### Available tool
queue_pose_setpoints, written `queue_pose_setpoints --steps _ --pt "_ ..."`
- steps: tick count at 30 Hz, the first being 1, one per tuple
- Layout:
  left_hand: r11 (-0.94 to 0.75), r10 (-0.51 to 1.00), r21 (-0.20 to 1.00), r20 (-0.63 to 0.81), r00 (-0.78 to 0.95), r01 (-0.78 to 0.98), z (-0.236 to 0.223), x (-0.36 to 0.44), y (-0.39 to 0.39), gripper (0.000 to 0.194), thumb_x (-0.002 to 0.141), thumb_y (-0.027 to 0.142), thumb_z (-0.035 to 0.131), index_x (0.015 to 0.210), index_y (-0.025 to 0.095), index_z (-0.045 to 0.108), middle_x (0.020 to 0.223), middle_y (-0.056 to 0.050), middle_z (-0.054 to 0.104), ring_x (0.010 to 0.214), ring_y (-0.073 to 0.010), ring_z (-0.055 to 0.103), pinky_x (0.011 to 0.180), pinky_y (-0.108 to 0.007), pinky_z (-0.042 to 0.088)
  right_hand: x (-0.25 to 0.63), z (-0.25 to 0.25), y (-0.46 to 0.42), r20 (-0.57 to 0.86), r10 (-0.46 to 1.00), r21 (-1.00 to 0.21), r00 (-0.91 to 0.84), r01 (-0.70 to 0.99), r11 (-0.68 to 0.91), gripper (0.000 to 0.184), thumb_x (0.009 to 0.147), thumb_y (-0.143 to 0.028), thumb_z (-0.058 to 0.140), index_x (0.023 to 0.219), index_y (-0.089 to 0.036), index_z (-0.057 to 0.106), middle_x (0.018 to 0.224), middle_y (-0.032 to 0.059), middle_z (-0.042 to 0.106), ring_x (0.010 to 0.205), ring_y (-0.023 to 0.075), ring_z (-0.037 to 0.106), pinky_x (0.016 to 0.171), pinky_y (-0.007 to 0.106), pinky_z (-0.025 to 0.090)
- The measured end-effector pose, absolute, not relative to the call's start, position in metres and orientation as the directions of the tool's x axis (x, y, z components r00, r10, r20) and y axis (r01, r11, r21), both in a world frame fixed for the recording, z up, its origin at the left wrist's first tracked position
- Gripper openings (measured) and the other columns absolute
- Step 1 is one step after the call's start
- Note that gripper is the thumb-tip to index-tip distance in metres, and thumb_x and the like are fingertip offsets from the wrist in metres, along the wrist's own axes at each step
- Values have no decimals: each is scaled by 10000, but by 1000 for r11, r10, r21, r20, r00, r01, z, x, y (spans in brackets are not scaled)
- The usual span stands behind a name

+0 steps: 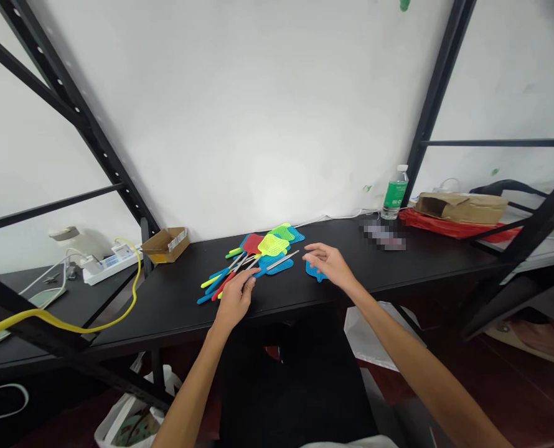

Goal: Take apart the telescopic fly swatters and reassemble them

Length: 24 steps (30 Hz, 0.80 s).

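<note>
A pile of several fly swatters in blue, red, green and yellow lies on the black table, heads to the right, handles fanned to the left. My left hand rests at the near side of the pile, fingers curled, fingertips touching a thin metal shaft. My right hand hovers to the right of the pile with fingers spread, palm down, just above a separate blue swatter head partly hidden beneath it.
A small open cardboard box stands at the back left. A green-labelled water bottle stands at the back right by a flat brown box on red material. A power strip and a yellow cable lie left. Black rack struts frame both sides.
</note>
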<state>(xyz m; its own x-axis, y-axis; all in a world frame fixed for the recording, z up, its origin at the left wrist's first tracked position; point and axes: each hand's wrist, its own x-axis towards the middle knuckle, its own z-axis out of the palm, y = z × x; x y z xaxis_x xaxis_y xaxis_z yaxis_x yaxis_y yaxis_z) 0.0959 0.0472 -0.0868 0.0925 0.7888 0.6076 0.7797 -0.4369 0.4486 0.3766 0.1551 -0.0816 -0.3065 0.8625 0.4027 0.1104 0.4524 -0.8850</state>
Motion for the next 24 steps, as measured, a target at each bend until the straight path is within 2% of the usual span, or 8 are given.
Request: queue_pose_setpoints --steps 2,3,6,8,10,13,17,24 --pt "-428 790 446 607 86 786 -87 96 47 359 1011 314 431 1288 220 638 1115 -82 725 931 -215 691 857 -353 543 395 -77 163 440 853 -808 -280 291 512 467 807 -517 694 1178 -234 664 1076 93 728 939 259 680 820 383 525" --pt "-427 792 443 603 91 789 -87 96 47 362 1012 315 428 1291 220 637 1116 -83 725 942 -217 689 860 -352 543 404 -76 166 421 861 -770 -286 388 506 561 791 -544 705 1263 -251 630 1179 108 696 1055 293 650 883 416 505" --pt "-433 793 433 600 106 791 -88 97 47 369 1014 325 420 1293 224 637 1126 -88 723 989 -230 684 879 -364 543 423 -78 172 257 892 -660 -372 606 443 928 720 -645 731 1510 -282 406 1450 149 518 1327 386 462 991 488 435" --pt "-438 791 431 602 110 789 -88 97 47 373 1014 335 416 1293 223 637 1091 -89 729 986 -236 686 882 -375 545 427 -80 172 150 897 -581 -415 697 420 1097 667 -692 748 1569 -265 292 1534 164 413 1411 424 337 1048 521 372" --pt "-439 790 430 602 112 789 -89 97 47 376 1014 338 413 1289 218 639 1037 -87 734 981 -241 687 887 -382 545 426 -82 170 103 901 -520 -422 749 411 1175 637 -713 755 1587 -252 240 1553 177 375 1429 442 287 1075 537 323" --pt "-438 793 431 598 113 789 -89 97 47 370 1014 337 411 1271 213 647 1008 -83 733 979 -240 685 891 -378 541 421 -80 166 110 902 -493 -418 765 414 1191 633 -714 757 1593 -278 203 1491 183 434 1382 442 342 1033 523 349" --pt "-426 805 439 584 109 791 -89 97 48 365 1014 336 413 1272 226 647 1027 -75 732 967 -231 688 878 -357 539 415 -75 159 97 894 -486 -437 763 426 1196 612 -700 779 1587 -276 231 1405 196 473 1319 442 386 968 496 396" --pt "-423 804 429 584 112 798 -91 97 48 370 1014 336 416 1291 234 639 1049 -76 733 963 -230 690 864 -353 543 402 -80 156 60 877 -483 -476 755 443 1221 579 -741 777 1576 -248 273 1371 222 476 1301 461 412 966 494 392"
